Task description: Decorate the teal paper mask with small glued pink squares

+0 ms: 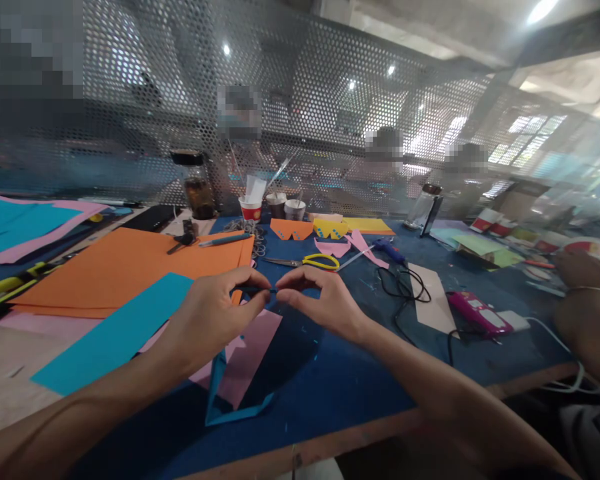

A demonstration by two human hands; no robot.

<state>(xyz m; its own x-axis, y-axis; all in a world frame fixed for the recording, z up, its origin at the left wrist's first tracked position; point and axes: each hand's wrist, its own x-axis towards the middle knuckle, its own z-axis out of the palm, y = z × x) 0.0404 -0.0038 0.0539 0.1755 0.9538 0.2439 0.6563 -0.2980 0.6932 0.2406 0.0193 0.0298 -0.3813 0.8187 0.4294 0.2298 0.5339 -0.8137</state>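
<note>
My left hand (223, 303) and my right hand (325, 303) meet over the table with thumbs and forefingers pinched. Between their fingertips runs a thin dark pen-like stick (253, 290); its exact kind is unclear. An orange bit shows by the left fingers. Below the hands lie a pink paper sheet (253, 360) and a folded blue paper strip (240, 412). A wide blue paper strip (115, 347) reaches under my left wrist. Just beyond my hands lie yellow-handled scissors (321, 262).
Orange sheets (115, 267) cover the left side. Paper mask shapes (291, 230) stand ahead, with cups (251, 210) and a lidded jar (197, 190) behind. A blue glue gun (389, 250) trails black cable near a magenta power strip (480, 313). Another person's arm (587, 300) is at right.
</note>
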